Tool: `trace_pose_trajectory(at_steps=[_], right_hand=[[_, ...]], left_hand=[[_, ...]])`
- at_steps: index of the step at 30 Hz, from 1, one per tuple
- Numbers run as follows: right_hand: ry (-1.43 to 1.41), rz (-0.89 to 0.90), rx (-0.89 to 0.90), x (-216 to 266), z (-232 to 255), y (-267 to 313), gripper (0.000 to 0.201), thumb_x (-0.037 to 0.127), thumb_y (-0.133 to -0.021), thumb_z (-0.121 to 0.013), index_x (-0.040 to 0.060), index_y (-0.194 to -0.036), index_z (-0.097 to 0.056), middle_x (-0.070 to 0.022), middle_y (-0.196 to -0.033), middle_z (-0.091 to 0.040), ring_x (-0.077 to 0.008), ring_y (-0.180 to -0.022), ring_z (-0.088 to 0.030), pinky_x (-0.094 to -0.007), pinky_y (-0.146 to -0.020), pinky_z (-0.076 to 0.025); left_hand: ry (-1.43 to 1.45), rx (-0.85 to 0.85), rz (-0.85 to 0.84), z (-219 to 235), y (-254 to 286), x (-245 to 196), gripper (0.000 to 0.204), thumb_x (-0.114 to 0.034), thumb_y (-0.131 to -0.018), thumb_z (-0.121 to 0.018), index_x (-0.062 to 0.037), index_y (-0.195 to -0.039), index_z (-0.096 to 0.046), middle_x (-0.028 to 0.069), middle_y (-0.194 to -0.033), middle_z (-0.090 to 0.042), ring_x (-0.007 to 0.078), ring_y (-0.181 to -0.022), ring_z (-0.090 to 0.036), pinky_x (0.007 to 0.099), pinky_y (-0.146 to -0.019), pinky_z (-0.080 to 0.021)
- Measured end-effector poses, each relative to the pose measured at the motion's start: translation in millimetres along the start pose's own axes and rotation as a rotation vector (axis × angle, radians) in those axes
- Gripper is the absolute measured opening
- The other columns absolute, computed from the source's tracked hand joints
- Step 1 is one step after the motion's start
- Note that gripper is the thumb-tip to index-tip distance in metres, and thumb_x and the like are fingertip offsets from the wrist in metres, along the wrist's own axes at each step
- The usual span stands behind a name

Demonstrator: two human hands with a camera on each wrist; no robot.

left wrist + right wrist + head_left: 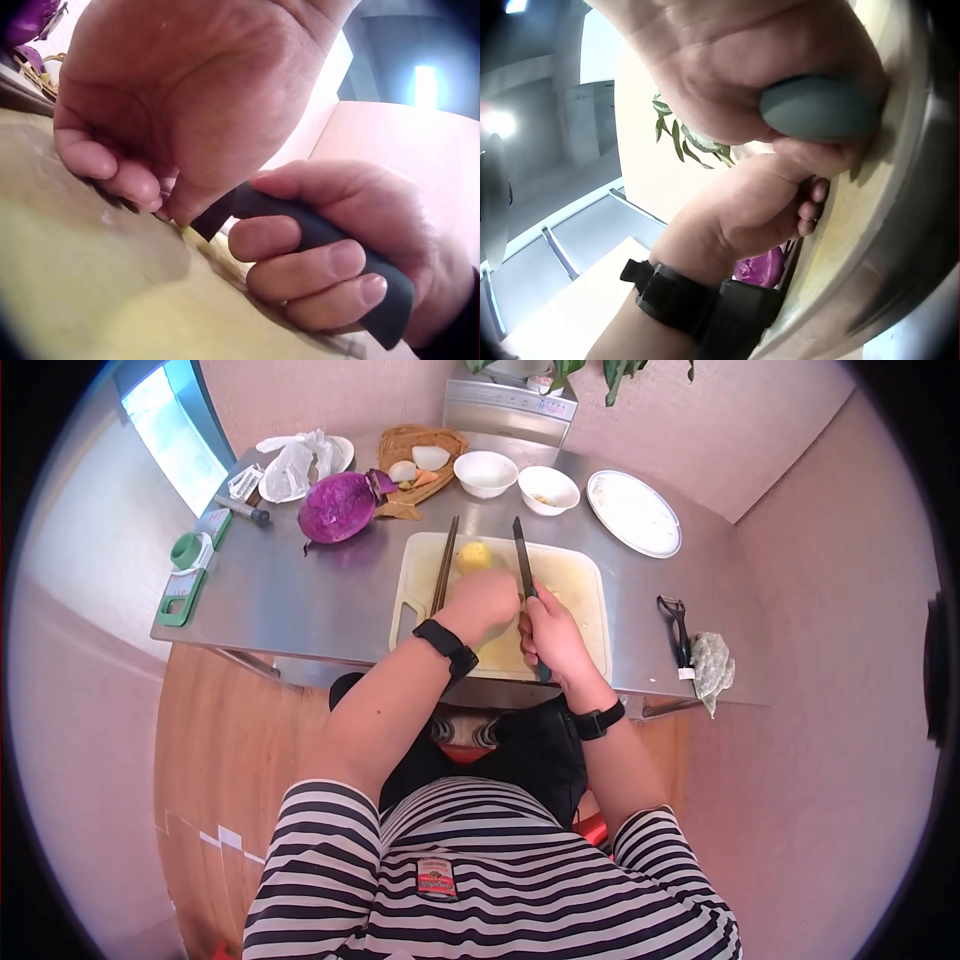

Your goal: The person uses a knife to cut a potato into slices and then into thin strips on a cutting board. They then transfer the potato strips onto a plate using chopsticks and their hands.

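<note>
My right hand (555,632) grips a kitchen knife (524,555) by its dark green handle, the black blade pointing away across the white cutting board (590,575). Just left of the blade, my left hand (482,600) is low over the board with its fingers curled. In the left wrist view its thumb and fingertips pinch at a small yellow piece of potato (196,238) beside the blade; the fingers mostly hide it. A peeled yellow potato (474,556) lies beyond the left hand. Dark chopsticks (446,565) lie along the board's left side.
Half a purple cabbage (338,508) and a woven basket (395,445) of cut vegetables stand back left, near two white bowls (486,473). A white plate (635,513) is back right. A peeler (677,630) lies right, a green grater (185,585) far left.
</note>
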State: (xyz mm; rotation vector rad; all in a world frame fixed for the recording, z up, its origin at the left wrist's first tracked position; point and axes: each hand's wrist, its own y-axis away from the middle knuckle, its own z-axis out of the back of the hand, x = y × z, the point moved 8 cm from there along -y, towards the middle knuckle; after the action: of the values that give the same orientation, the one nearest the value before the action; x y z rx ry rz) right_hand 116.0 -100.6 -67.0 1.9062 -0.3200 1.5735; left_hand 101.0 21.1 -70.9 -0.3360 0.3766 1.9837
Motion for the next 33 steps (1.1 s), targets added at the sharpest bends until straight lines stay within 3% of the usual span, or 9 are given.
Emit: trace_pose_trajectory(at_steps=[5, 33], right_hand=[[-0.123, 0.02, -0.041, -5, 10, 15, 0.049, 0.018, -0.104, -0.037, 0.0161, -0.152, -0.034, 0.0006, -0.069, -0.043, -0.0095, -0.048, -0.04, -0.0254, -0.042, -0.036], [-0.121, -0.014, 0.018, -5, 8, 18, 0.048, 0.018, -0.105, -0.038, 0.0163, -0.152, -0.035, 0.0002, -0.071, -0.044, -0.0088, -0.048, -0.039, -0.0236, -0.041, -0.034]], left_hand=[[0.009, -0.055, -0.015, 2, 5, 1, 0.028, -0.03, -0.09, -0.056, -0.0071, -0.094, -0.071, 0.016, -0.094, -0.072, 0.0364, -0.089, -0.069, 0.0474, -0.076, -0.054], [0.052, -0.092, -0.038, 8, 12, -4, 0.027, -0.03, -0.09, -0.058, -0.0055, -0.094, -0.069, 0.0171, -0.085, -0.07, 0.0378, -0.081, -0.068, 0.0483, -0.073, -0.054]])
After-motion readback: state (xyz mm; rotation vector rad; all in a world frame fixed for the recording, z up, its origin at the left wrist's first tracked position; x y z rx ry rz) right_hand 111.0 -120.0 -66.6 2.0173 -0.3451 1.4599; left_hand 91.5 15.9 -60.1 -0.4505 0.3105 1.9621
